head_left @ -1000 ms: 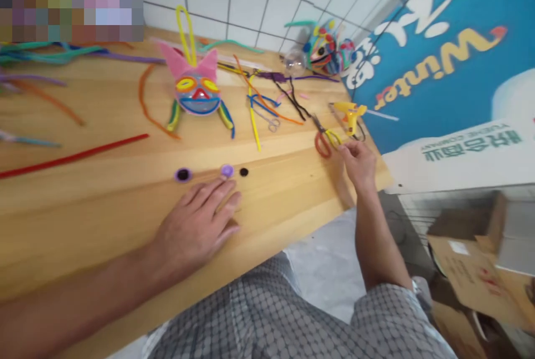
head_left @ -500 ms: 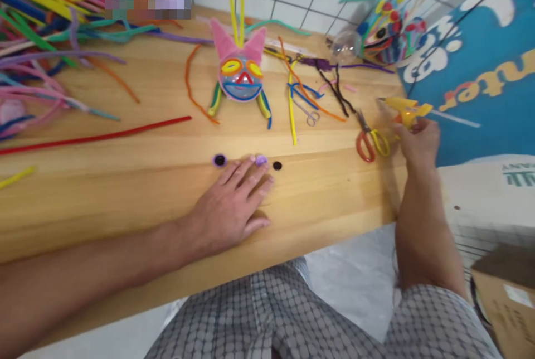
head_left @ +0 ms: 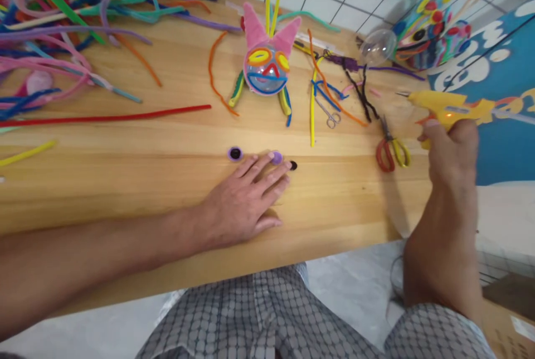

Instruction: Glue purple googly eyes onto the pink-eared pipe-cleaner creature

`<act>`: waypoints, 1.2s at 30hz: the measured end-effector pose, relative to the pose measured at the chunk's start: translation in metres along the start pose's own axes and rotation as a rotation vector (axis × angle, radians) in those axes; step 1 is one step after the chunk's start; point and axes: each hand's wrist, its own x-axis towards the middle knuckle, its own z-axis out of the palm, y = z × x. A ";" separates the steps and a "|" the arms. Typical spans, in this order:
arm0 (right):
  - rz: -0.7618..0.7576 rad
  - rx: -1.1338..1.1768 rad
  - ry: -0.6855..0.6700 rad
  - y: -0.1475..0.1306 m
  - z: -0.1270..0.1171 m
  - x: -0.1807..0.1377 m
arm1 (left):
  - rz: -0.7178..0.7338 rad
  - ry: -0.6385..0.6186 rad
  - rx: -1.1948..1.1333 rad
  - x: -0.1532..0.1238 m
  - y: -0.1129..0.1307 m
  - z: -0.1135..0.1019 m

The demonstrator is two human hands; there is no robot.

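My left hand (head_left: pixel 246 203) lies flat and open on the wooden table (head_left: pixel 125 180), its fingertips touching a small purple disc (head_left: pixel 276 157). Beside it lie another purple disc with a black centre (head_left: pixel 235 153) and a small black dot (head_left: pixel 293 165). My right hand (head_left: pixel 451 150) is closed round the grip of a yellow glue gun (head_left: pixel 447 108), held above the table's right edge with its nozzle pointing left. Red and yellow handled scissors (head_left: pixel 388 150) lie just left of that hand.
A clear ball creature with pink ears and pipe-cleaner legs (head_left: pixel 267 66) stands at the back middle. Small metal scissors (head_left: pixel 330 116) and loose pipe cleaners lie near it. A heap of pipe cleaners (head_left: pixel 50 24) fills the back left. Another colourful craft (head_left: pixel 430 30) and a clear ball (head_left: pixel 378 47) sit back right.
My right hand went from beside the scissors to the glue gun, gripped it and lifted it off the table. My left hand stayed flat by the discs. The camera view shifted left.
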 end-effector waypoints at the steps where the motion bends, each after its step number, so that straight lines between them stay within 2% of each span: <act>1: 0.052 0.002 0.126 -0.020 0.004 -0.004 | -0.002 0.004 0.001 0.000 0.000 0.001; 3: 0.080 -0.020 0.132 -0.059 0.017 -0.013 | -0.009 0.004 0.005 -0.001 0.000 0.003; 5: 0.054 0.001 0.068 -0.089 0.031 -0.022 | -0.012 0.004 0.013 -0.001 0.001 0.004; 7: 0.043 0.014 -0.018 -0.110 0.043 -0.031 | -0.011 0.003 0.018 -0.001 0.001 0.004; 10: 0.011 -0.047 -0.128 -0.124 0.058 -0.042 | -0.001 -0.007 0.021 0.000 0.001 0.001; 15: -0.177 -0.028 -0.195 -0.132 0.073 -0.053 | 0.007 -0.033 0.031 0.003 0.001 -0.004; 25: -0.254 -0.112 -0.255 -0.122 0.084 -0.063 | 0.006 -0.048 0.043 0.003 0.002 -0.004; 36: -0.491 -0.337 -0.164 -0.108 0.092 -0.066 | 0.009 -0.048 0.060 0.003 0.002 -0.003</act>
